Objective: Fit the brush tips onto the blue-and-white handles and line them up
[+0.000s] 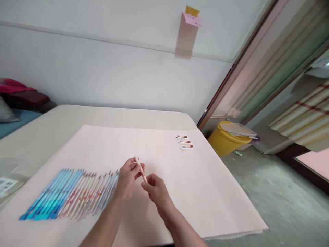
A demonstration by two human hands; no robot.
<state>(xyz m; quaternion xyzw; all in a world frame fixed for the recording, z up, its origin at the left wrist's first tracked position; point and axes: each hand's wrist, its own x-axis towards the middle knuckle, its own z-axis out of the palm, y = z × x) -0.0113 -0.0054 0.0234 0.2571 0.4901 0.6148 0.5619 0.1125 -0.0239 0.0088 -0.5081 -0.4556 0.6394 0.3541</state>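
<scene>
Over the middle of the table, a slim pen point(140, 168) with a white upper part and a peach-toned lower end is held tilted between both hands. My left hand point(128, 175) pinches it around the middle, its pale tip pointing up and away. My right hand point(156, 190) closes thumb and fingers on the lower, nearer end. Left of my hands lies a row of several pens: blue ones point(56, 192) at the far left, then red-and-white ones point(82, 195), then pale ones beside my left forearm.
At the table's far right lie three short pen parts point(184, 142) with dark tips. A pale pink sheet point(221, 192) covers the table. A yellow bin point(226, 139) stands on the floor beyond its right edge. A clear plastic packet point(10, 185) is at the left. The wall point(115, 75) rises behind.
</scene>
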